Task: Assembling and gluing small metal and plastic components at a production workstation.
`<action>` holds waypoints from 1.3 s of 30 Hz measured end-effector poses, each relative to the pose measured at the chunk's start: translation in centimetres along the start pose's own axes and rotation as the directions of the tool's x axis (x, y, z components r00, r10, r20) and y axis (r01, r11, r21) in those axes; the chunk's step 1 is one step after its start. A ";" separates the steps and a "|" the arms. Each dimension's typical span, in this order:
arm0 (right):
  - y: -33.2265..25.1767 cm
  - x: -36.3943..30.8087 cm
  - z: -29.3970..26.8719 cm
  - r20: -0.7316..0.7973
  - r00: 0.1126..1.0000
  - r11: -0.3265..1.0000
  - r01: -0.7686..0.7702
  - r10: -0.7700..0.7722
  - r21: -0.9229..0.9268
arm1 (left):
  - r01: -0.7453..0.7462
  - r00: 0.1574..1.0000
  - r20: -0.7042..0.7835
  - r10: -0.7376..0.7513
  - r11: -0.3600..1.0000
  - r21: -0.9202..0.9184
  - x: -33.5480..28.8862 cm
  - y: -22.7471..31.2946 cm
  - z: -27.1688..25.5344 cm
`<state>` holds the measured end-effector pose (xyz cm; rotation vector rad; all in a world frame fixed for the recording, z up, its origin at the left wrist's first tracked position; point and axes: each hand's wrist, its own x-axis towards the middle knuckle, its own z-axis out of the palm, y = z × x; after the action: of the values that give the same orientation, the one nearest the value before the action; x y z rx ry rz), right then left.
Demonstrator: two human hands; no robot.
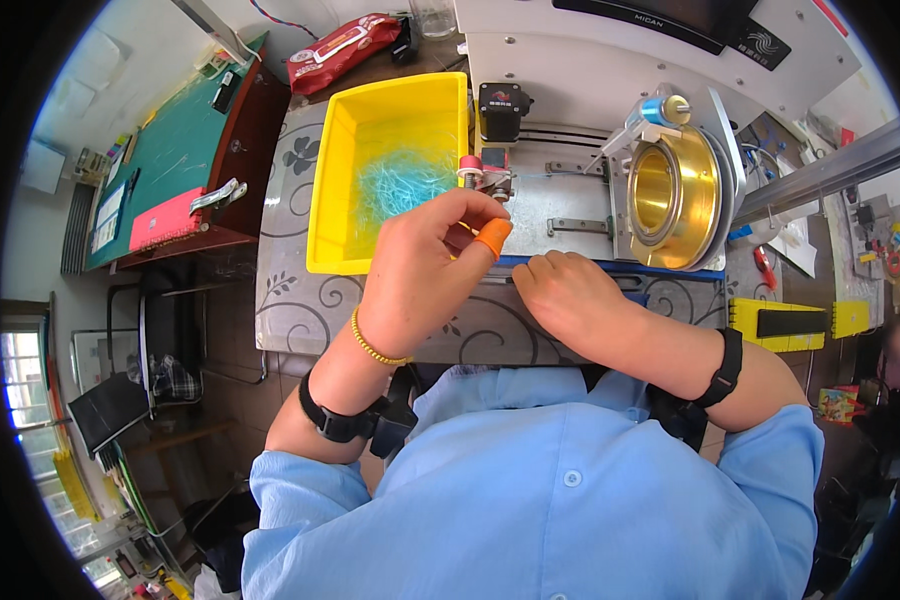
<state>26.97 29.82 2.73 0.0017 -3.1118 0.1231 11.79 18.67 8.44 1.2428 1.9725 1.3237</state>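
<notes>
My left hand (432, 258), an orange finger cot (492, 237) on its thumb, is pinched closed at the machine's front, just below a red-capped metal fitting (469, 170). Whatever lies between those fingertips is too small to make out. Curled shut, my right hand (567, 297) rests by the blue front edge of the machine (530, 195); its fingers hide anything inside. To the left of the machine stands a yellow bin (332, 200) with a tangle of thin light-blue strands (402, 183) in it. A golden spool (678, 200) is mounted on the machine's right side.
The patterned table cover (300, 315) runs under the bin and machine. Behind the bin lies a red packet (345, 50). A green-topped desk (170, 140) with a pink folder (165, 218) stands at left. Yellow trays (775, 343) are at right, near red-handled pliers (765, 268).
</notes>
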 end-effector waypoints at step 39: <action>3.2 -1.7 -8.7 -0.638 0.764 0.969 0.219 -0.097 0.115 | 0.055 0.994 0.108 -0.020 0.941 -0.333 6.1 1.3 0.3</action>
<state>28.86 33.68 11.08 0.1893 -2.3986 0.3299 9.66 24.27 10.13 1.0798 1.6078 1.4706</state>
